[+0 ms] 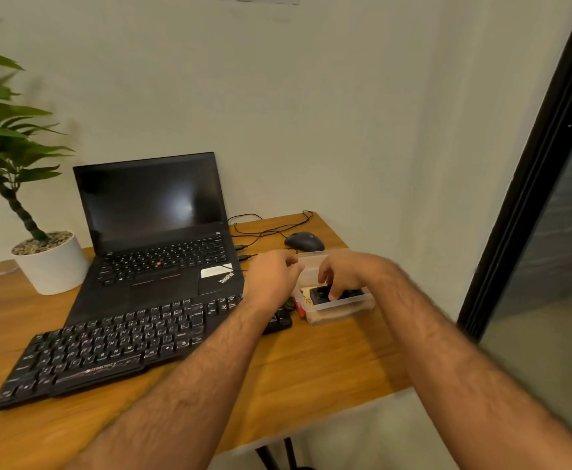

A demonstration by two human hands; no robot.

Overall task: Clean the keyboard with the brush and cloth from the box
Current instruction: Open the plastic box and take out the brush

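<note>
The right hand reaches down into the clear box, fingers curled around a dark object inside. The left hand pinches the box's left rim. The keyboard lies left of the box, the mouse behind it, the laptop behind the keyboard.

A black keyboard lies flat and slanted across the counter, its far right end hidden under a forearm. Just beside that end sits a clear plastic box, open, with a dark item inside.
</note>
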